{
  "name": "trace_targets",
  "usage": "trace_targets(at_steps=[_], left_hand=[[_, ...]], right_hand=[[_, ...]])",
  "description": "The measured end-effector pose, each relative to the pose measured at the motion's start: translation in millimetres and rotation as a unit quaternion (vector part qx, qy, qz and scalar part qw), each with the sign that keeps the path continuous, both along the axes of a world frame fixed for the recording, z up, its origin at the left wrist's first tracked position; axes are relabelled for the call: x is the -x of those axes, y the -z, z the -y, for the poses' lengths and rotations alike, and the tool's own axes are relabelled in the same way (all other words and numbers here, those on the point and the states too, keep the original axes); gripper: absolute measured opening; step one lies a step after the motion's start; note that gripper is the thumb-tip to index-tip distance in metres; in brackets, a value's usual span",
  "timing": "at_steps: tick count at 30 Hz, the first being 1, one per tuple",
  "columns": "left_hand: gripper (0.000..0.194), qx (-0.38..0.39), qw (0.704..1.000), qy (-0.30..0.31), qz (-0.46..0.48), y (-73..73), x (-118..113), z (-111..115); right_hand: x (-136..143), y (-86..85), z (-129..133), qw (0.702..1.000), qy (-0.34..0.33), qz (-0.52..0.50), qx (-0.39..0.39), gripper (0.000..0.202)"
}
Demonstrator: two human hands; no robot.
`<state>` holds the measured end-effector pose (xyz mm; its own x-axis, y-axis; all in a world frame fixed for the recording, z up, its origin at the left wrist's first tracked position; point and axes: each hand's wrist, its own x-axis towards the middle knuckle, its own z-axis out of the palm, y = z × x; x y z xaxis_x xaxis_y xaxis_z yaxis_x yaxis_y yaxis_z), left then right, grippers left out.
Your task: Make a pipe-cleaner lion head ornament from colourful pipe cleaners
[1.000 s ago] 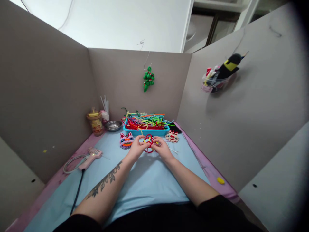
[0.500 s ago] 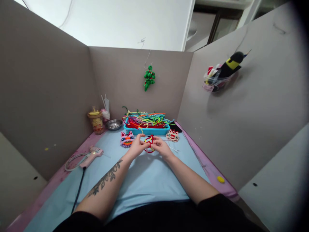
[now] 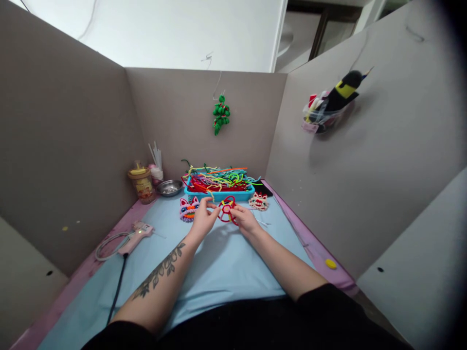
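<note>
Between my hands, above the blue cloth, is a round openwork frame (image 3: 226, 210) bent from red and yellow pipe cleaners. My left hand (image 3: 205, 217) pinches its left edge between thumb and fingers. On the opposite side, my right hand (image 3: 244, 218) grips the right edge. A purple animal-face piece (image 3: 188, 210) of fuzzy stems, with pink ears, lies just left of my left hand. To the right rests a cream and red animal-face piece (image 3: 259, 201). Behind the frame stands a blue basket (image 3: 222, 196) heaped with many-coloured pipe cleaners.
A pink glue gun (image 3: 136, 237) with its cord lies at left. Behind it stand a lidded cup (image 3: 142, 184), a metal bowl (image 3: 170, 188) and white sticks (image 3: 155, 155). A black phone-like slab (image 3: 263, 188) and yellow disc (image 3: 330, 263) are at right. Grey panels (image 3: 171, 107) enclose the table.
The red and yellow frame has turned to show its open, ringed face more fully. My hands have moved slightly apart to its edges. The whole view has shifted a little.
</note>
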<state>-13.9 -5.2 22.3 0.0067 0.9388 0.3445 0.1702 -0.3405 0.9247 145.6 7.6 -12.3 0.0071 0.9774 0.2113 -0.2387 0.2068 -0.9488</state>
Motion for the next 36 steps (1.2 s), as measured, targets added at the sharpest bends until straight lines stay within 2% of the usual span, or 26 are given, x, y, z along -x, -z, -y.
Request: trace_targets(at_steps=[2,6,12,16,19,26,31,36], left_hand=[[0.044,-0.005,1.0,-0.017,0.009,0.1,-2.0,0.6],[0.054,0.049,0.997,0.02,0.056,0.7,-8.7,4.5],[0.07,0.172,0.969,0.056,0.17,-0.1,-13.3,9.3],[0.077,0.205,0.955,0.075,0.202,-1.5,-13.4,11.6],[0.078,0.199,0.957,0.077,0.197,-2.1,-14.2,13.0],[0.076,0.135,0.986,0.058,0.076,2.3,-11.3,8.6],[0.07,0.139,0.985,0.067,0.073,5.3,-8.3,4.6],[0.075,0.168,0.978,0.082,0.089,6.9,-6.6,2.3]], right_hand=[[0.5,-1.2,-0.4,0.998,-0.01,-0.053,0.033,0.03],[2.8,-1.0,0.4,0.995,-0.019,-0.089,0.049,0.03],[7.4,3.4,2.6,0.999,-0.006,-0.051,0.012,0.029],[8.3,4.1,5.0,1.0,-0.003,0.003,-0.012,0.029],[8.2,4.2,6.8,1.0,-0.008,0.022,-0.016,0.029],[7.7,9.8,5.4,0.998,-0.001,0.044,-0.038,0.027],[7.2,8.0,4.9,0.999,0.003,0.039,-0.036,0.03],[4.8,4.7,6.2,0.998,-0.005,0.037,-0.04,0.029]])
